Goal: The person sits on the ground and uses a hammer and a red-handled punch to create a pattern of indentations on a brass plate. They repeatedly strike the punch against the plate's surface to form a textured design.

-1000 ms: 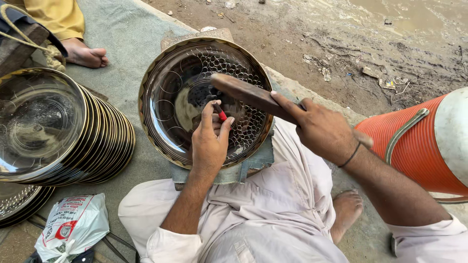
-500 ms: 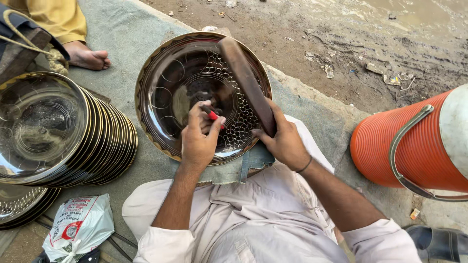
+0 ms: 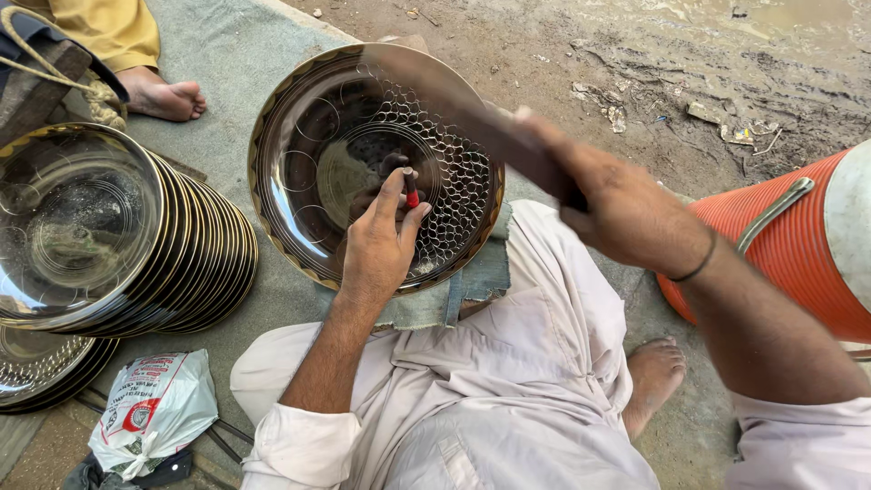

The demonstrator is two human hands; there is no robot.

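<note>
A round shiny metal plate (image 3: 299, 163) with a ring pattern stamped over its right half rests on a grey cloth on my lap. My left hand (image 3: 376, 240) pinches a small red-tipped punch (image 3: 411, 188) upright on the plate's surface near its middle. My right hand (image 3: 626, 213) grips a brown wooden mallet (image 3: 494, 136), raised and blurred above the plate's right rim.
A tilted stack of several similar plates (image 3: 109, 236) lies at the left, with more plates (image 3: 36, 372) below it. A white plastic bag (image 3: 150, 408) lies at the lower left. An orange ribbed container (image 3: 780, 245) stands at the right. Another person's bare foot (image 3: 163, 95) rests at the upper left.
My right hand has lifted the mallet off the punch and swung it up to the right. The left hand keeps the punch on the plate.
</note>
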